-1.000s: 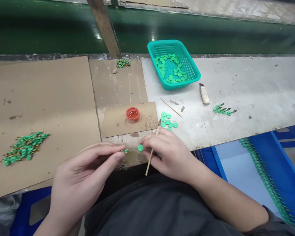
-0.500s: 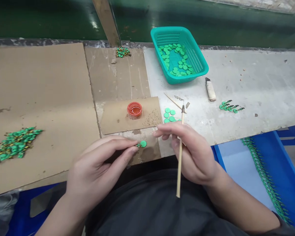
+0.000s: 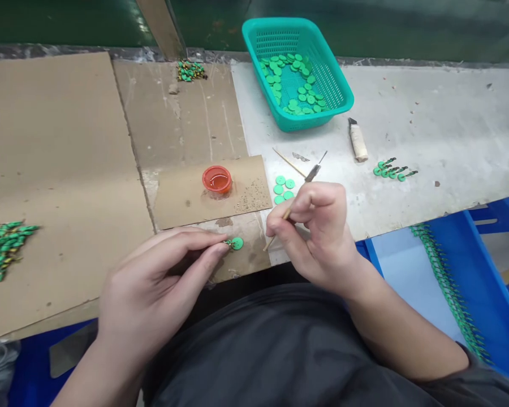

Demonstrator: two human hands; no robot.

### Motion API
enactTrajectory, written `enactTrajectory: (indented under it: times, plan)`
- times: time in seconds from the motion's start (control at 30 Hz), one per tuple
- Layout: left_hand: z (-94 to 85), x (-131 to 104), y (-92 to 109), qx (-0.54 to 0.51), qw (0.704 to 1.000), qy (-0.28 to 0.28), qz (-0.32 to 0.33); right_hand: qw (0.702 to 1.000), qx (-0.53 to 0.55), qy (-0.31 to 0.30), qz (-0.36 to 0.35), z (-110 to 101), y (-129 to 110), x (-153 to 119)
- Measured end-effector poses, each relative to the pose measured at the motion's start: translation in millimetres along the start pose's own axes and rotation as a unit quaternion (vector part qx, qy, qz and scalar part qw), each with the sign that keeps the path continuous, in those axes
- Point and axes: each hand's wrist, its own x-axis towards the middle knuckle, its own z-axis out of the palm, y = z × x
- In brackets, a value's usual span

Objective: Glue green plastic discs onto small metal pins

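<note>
My left hand point(image 3: 163, 277) pinches a small green figure with dark parts between thumb and forefinger. At its right end shows a round green disc point(image 3: 237, 243); the rest is hidden by my fingers. My right hand point(image 3: 318, 237) has its fingers closed round a thin wooden-handled tool point(image 3: 312, 173) with a dark collar and a fine metal tip. The tip points up and away, and the handle's end slants down toward the left hand, apart from the disc. Several loose green discs point(image 3: 279, 189) lie just beyond my right hand.
A red cup point(image 3: 216, 168) of liquid stands on a cardboard piece point(image 3: 178, 206). Behind is a teal basket point(image 3: 305, 121) of green discs. Piles of green figures point(image 3: 4, 246) lie left. A wrapped-handle tool point(image 3: 358, 142) and assembled pieces point(image 3: 392, 171) lie right, above a blue tray point(image 3: 475, 277).
The tool has turned in my right hand from near upright to slanted, and the fingers have curled round it. My left hand keeps its pinch. The whole view has shifted slightly.
</note>
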Motion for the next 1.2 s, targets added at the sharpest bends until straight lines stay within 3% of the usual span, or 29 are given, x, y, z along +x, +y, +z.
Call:
enactTrajectory:
  times: [0.33, 0.67, 0.93, 1.07, 1.2]
  plan:
    - [3.8, -1.3, 2.6, 0.019, 0.999, 0.006, -0.026, 1.000, -0.015, 0.002, 0.008, 3.3, -2.4, -3.7]
    - [3.5, 0.3, 6.2, 0.043, 0.999, -0.001, 0.021, 0.999, -0.038, 0.024, 0.004, 3.5, -4.1, -9.4]
    - [4.7, -5.0, -1.1, 0.079, 0.990, -0.006, 0.119, 0.999, -0.020, 0.024, 0.022, 2.5, -7.4, -21.3]
    - [4.4, -7.0, 0.0, 0.090, 0.989, -0.001, 0.117, 0.999, -0.047, 0.011, 0.025, -5.0, -12.5, -16.5]
    - [6.0, -8.0, 3.3, 0.081, 0.992, -0.002, 0.101, 0.997, -0.068, 0.027, -0.016, -4.9, -11.4, -1.9]
